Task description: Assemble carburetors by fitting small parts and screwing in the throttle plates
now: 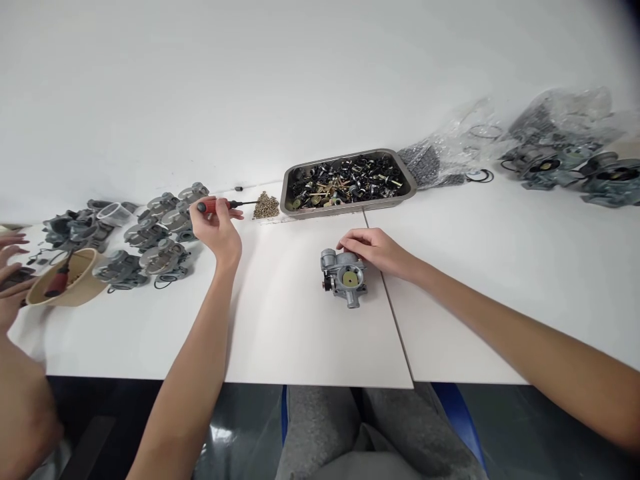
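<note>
The left grip (216, 227) is closed around a red-handled screwdriver (220, 206), its tip pointing toward a small heap of brass screws (265, 206) just beyond it. The right grip (376, 251) rests with curled fingers on a grey carburetor (344, 277) standing on the white counter (300, 333). Beyond both grips sits a metal tray (295, 197) of small parts. Left of the left grip lie more carburetors (160, 233).

White bench (280, 333) against a plain white wall (250, 80).
Bench top formed of two panels meeting at a seam (395, 320); dark floor (525, 433) visible below the front edge; lighting even.
</note>
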The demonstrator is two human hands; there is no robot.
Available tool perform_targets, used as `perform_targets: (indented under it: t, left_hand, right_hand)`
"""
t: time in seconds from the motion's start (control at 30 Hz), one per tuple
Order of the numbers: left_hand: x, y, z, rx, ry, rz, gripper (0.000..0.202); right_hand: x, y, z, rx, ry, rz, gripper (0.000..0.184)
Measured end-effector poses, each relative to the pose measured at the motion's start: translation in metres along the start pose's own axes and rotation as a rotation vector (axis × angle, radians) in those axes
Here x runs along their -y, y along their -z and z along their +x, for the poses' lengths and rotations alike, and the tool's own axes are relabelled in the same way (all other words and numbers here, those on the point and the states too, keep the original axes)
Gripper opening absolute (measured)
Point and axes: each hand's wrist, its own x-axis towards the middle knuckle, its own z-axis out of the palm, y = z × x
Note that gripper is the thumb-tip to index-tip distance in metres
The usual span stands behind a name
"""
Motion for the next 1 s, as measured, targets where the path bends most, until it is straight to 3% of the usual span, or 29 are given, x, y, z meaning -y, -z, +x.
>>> perform_targets:
  t: [0.13,0.27,0.4,0.47,0.6,0.77,1.0]
  left_hand:
    - [-0.007,0.000,0.001,-0.028,0.001,-0.044,0.037]
    - [-0.032,-0.001,0.003,-0.043,-0.009,-0.110,0.032]
    - [-0.062,-0.006,-0.005,0.027,0.016,-0.221,0.022]
    - [-0.071,-0.011,-0.014,0.098,0.097,-0.271,0.020]
    - [-0.073,-0.023,-0.036,0.220,0.297,-0.281,0.026]
    - [-0.067,-0.032,-0.056,0.344,0.353,-0.267,0.035]
    - [-0.070,-0.036,-0.066,0.392,0.374,-0.303,0.038]
  right_hand:
    - [0.000,0.000,0.000,-0.008,-0.001,0.015,0.037]
    - [-0.004,-0.001,0.001,-0.085,0.031,0.075,0.032]
    - [-0.008,-0.004,0.001,-0.221,0.095,0.116,0.028]
    - [-0.009,-0.005,0.002,-0.269,0.117,0.114,0.027]
    - [-0.010,-0.006,0.002,-0.316,0.125,0.048,0.032]
    - [-0.015,-0.004,0.005,-0.338,0.106,-0.040,0.036]
    - [-0.021,-0.003,0.010,-0.327,0.090,-0.079,0.028]
